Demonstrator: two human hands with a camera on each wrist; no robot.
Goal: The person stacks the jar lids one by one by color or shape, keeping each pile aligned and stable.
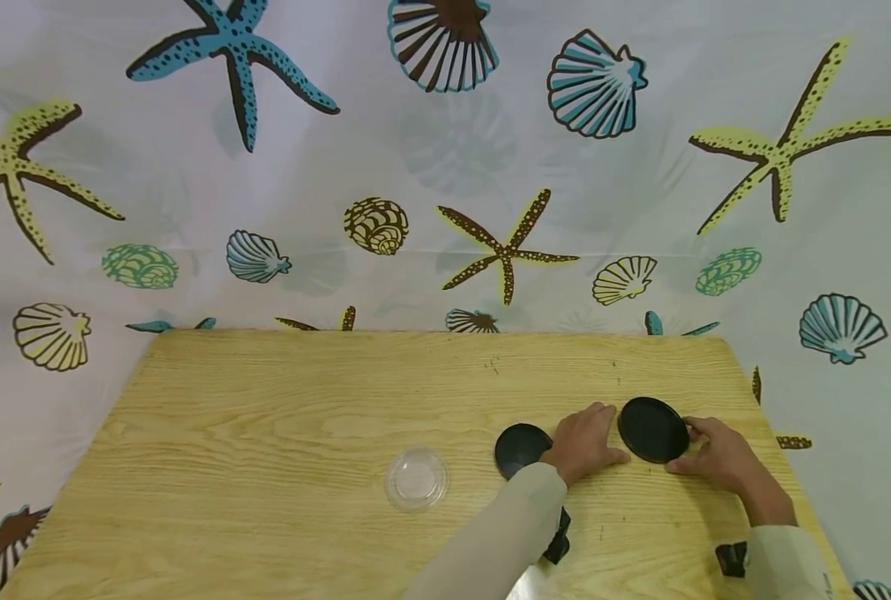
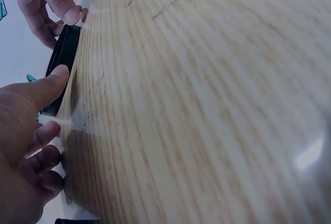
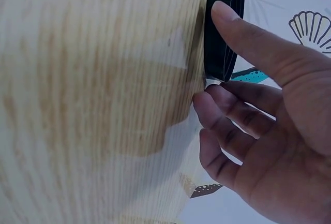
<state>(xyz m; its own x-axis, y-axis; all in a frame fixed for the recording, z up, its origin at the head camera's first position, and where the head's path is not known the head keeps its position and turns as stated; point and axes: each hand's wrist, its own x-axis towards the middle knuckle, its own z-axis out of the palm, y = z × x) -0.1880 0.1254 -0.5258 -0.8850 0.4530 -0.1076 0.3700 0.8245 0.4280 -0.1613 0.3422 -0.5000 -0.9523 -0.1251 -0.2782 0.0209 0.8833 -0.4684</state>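
Note:
A shallow black round dish (image 1: 653, 430) with a raised rim is tipped slightly at the table's right side. My right hand (image 1: 723, 457) grips its right edge; in the right wrist view the thumb (image 3: 243, 30) lies along the dish's side, the forefinger at its lower edge. On the other side my left hand (image 1: 583, 442) is spread, thumb and fingers apart, with a small gap to the dish in the head view. In the left wrist view the left thumb (image 2: 49, 87) overlaps the dish's side. A second black round piece (image 1: 520, 450) lies left of the left hand, partly covered by it.
A clear round plastic container (image 1: 417, 479) stands on the wooden table (image 1: 227, 467) left of the left forearm. Small black devices (image 1: 732, 558) show by both sleeves. Behind the table's far edge hangs a white cloth (image 1: 317, 183) printed with shells and starfish.

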